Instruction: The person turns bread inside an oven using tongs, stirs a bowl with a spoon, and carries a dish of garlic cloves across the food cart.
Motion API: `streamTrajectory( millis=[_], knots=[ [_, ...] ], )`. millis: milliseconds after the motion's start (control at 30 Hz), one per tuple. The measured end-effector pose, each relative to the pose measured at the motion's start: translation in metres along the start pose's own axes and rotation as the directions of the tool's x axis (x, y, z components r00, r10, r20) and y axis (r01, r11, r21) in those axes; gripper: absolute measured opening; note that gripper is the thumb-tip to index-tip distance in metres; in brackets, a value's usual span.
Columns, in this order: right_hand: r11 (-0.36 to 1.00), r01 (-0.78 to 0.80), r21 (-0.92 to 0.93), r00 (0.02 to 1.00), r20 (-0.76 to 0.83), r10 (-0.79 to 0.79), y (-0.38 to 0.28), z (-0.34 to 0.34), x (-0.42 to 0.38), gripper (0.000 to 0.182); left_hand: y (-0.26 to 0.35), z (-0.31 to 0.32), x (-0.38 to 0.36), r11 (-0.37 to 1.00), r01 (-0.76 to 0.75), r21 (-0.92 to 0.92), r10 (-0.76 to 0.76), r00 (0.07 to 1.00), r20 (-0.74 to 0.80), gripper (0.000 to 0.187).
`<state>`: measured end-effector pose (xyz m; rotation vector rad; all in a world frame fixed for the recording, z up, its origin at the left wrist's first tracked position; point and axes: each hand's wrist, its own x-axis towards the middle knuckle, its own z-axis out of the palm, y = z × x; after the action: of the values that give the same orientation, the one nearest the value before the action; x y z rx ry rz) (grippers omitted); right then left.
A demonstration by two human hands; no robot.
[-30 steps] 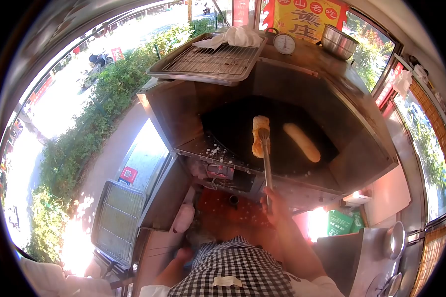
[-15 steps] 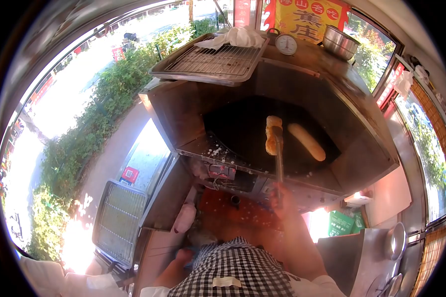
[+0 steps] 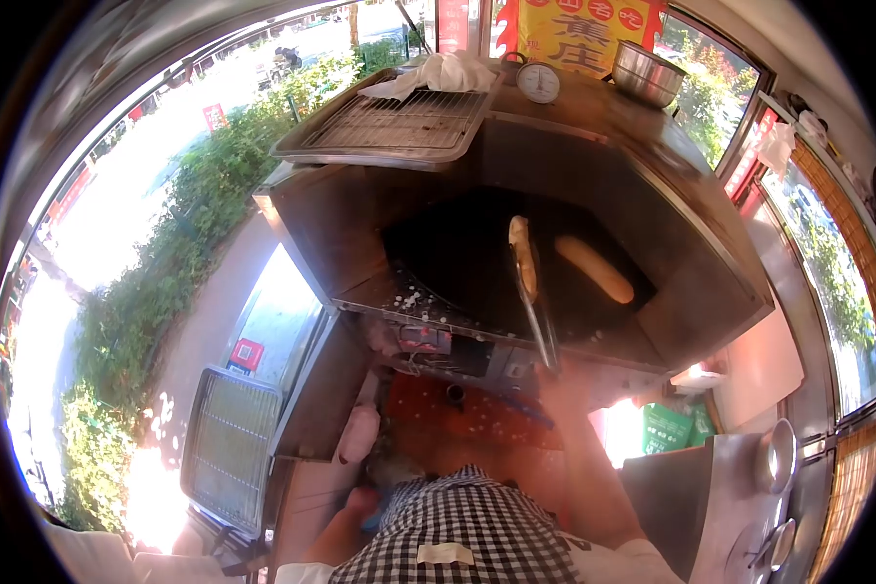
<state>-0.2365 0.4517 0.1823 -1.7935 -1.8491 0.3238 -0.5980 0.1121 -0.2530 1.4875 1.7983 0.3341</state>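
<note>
My right hand (image 3: 562, 386), a little blurred, grips metal tongs (image 3: 533, 321) that reach over the dark round cooking surface (image 3: 438, 248). Between the tongs' tips is a long browned piece of bread (image 3: 524, 265), turned edge-on and seen against the black surface. A second long golden bread (image 3: 594, 268) lies on the cooking surface to its right. My left hand (image 3: 362, 501) is low by my hip, beside my checked apron (image 3: 457, 526). Its fingers are too hidden to read, and something bluish shows next to it.
Metal walls (image 3: 691, 229) surround the cooking surface. White crumbs (image 3: 419, 297) lie on its front left ledge. Behind stand a rack tray (image 3: 389, 127) with a white cloth (image 3: 443, 73), a dial scale (image 3: 537, 84) and a steel bowl (image 3: 647, 75). Another rack tray (image 3: 229, 448) is at lower left.
The bread in the tongs has turned from its broad side to edge-on. The whole view has shifted slightly, while the second bread stays on the cooking surface.
</note>
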Motion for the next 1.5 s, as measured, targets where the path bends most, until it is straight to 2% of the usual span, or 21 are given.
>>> streamTrajectory(
  millis=[67,133,200,300,333,400,467,533,567,667,700,733,867,900,967,1033,1100,1233,1367,1433,1500],
  knots=[
    [0.994,0.007,-0.108,1.000,0.011,-0.006,-0.012,-0.006,-0.001,0.034,-0.002,0.001,0.003,0.999,-0.039,0.001,0.040,0.999,-0.033,0.014],
    [0.974,0.068,-0.216,0.996,-0.042,-0.079,-0.013,-0.003,-0.003,0.034,0.005,-0.003,0.002,0.992,0.081,-0.096,-0.084,0.996,-0.027,0.015],
    [0.986,0.089,-0.138,0.996,-0.012,-0.092,-0.011,0.003,-0.004,0.035,0.025,-0.011,0.000,0.906,0.337,-0.255,-0.334,0.941,0.054,0.015],
    [0.995,0.088,-0.039,0.996,0.012,-0.088,-0.005,0.013,-0.008,0.035,0.103,-0.055,-0.016,0.629,0.653,-0.422,-0.631,0.746,0.213,0.017],
    [0.997,0.080,-0.009,0.997,0.016,-0.080,-0.003,0.014,-0.011,0.035,0.090,-0.047,-0.016,0.715,0.609,-0.343,-0.582,0.791,0.189,0.017],
    [0.971,0.116,0.209,0.993,-0.004,-0.118,0.004,0.012,-0.017,0.033,0.056,-0.025,-0.015,0.854,0.491,-0.170,-0.468,0.869,0.157,0.019],
    [0.906,-0.022,0.422,0.995,0.096,-0.020,0.014,0.006,-0.023,0.029,0.018,-0.001,-0.019,0.947,0.310,-0.082,-0.304,0.949,0.082,0.019],
    [0.754,-0.344,0.560,0.924,0.345,0.165,0.014,-0.009,-0.029,0.025,0.022,0.000,-0.024,0.950,0.300,-0.089,-0.295,0.953,0.067,0.019],
    [0.730,-0.355,0.585,0.927,0.322,0.193,0.006,-0.022,-0.035,0.019,0.028,-0.001,-0.026,0.914,0.380,-0.143,-0.371,0.925,0.087,0.018],
    [0.567,-0.461,0.683,0.880,0.436,0.189,0.034,-0.026,-0.043,0.018,0.059,-0.016,-0.028,0.759,0.570,-0.313,-0.547,0.820,0.168,0.018],
    [0.571,-0.482,0.664,0.866,0.459,0.198,0.036,-0.031,-0.044,0.019,0.074,-0.025,-0.029,0.694,0.620,-0.366,-0.593,0.780,0.199,0.018],
    [0.575,-0.504,0.644,0.852,0.482,0.207,0.037,-0.037,-0.046,0.019,0.070,-0.022,-0.026,0.695,0.609,-0.383,-0.586,0.788,0.190,0.016],
    [0.451,-0.577,0.681,0.813,0.531,0.239,0.052,-0.044,-0.060,0.021,0.025,0.007,-0.008,0.903,0.318,-0.289,-0.316,0.947,0.052,0.014],
    [0.418,-0.603,0.679,0.795,0.551,0.252,0.054,-0.046,-0.064,0.021,0.039,-0.002,-0.005,0.841,0.433,-0.325,-0.422,0.900,0.107,0.015],
    [0.351,-0.651,0.673,0.759,0.590,0.275,0.058,-0.049,-0.069,0.020,0.049,-0.014,0.003,0.917,0.383,-0.111,-0.358,0.914,0.191,0.016],
    [0.315,-0.680,0.662,0.733,0.623,0.275,0.068,-0.045,-0.077,0.020,0.071,-0.028,0.008,0.896,0.435,-0.086,-0.407,0.883,0.232,0.017],
    [0.312,-0.700,0.643,0.714,0.648,0.266,0.071,-0.047,-0.079,0.020,0.092,-0.035,0.012,0.764,0.597,-0.245,-0.548,0.801,0.242,0.017],
    [0.310,-0.703,0.640,0.710,0.658,0.251,0.061,-0.048,-0.076,0.019,0.043,0.005,0.026,0.937,0.297,-0.185,-0.285,0.954,0.090,0.012],
    [0.284,-0.712,0.642,0.697,0.692,0.184,0.053,-0.043,-0.065,0.016,0.020,0.021,0.026,0.990,0.014,-0.139,-0.017,1.000,-0.022,0.007],
    [0.269,-0.729,0.630,0.681,0.706,0.193,0.046,-0.045,-0.063,0.017,0.019,0.023,0.026,0.995,-0.058,-0.081,0.055,0.998,-0.042,0.007],
    [0.267,-0.747,0.609,0.661,0.726,0.190,0.045,-0.045,-0.060,0.018,0.022,0.023,0.026,0.997,-0.017,-0.074,0.016,1.000,-0.017,0.009]
  ],
)
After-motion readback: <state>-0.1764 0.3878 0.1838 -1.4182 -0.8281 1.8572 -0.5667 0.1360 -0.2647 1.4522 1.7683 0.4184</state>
